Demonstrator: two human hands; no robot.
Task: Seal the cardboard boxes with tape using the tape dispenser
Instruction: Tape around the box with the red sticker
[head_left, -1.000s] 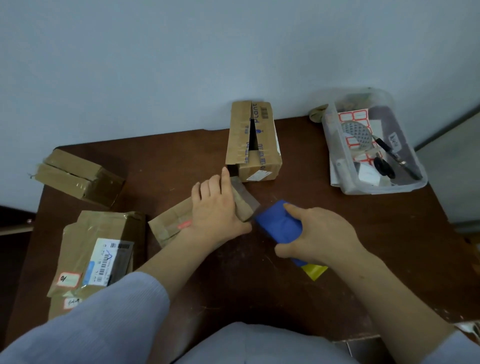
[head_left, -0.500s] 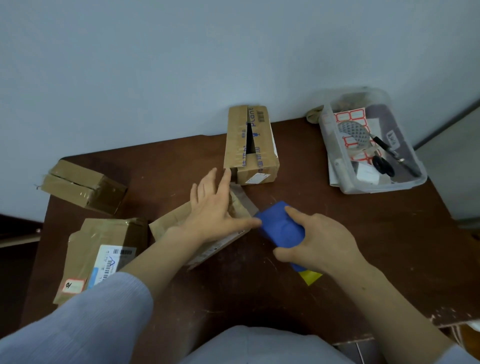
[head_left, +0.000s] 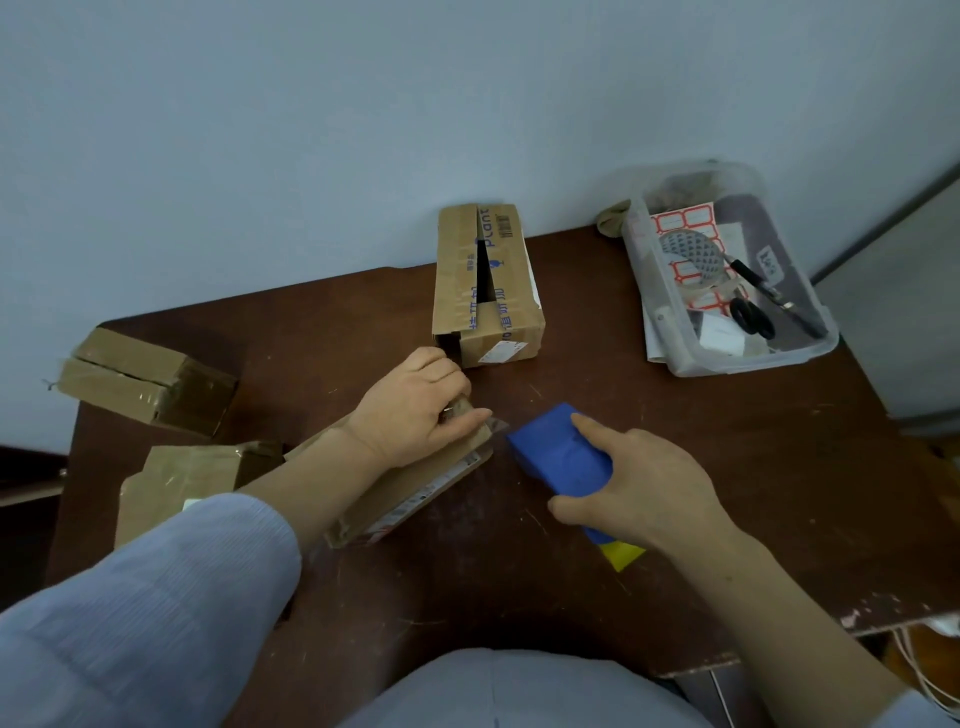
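A small flat cardboard box lies tilted on the dark brown table in front of me. My left hand grips the box's far end, thumb pressed along the top edge where tape shows. My right hand holds the blue tape dispenser, its nose close to that end of the box; a yellow part sticks out below my palm. An open-seamed box stands by the wall.
Two more taped boxes sit at the left: one at the table's far corner, one partly under my left sleeve. A clear plastic bin at the back right holds labels, scissors and a pen. The table's near-right edge is chipped.
My left hand has gone from lying flat on the box to curling around its far end, and the box has turned and tipped. The dispenser stays close to that end.
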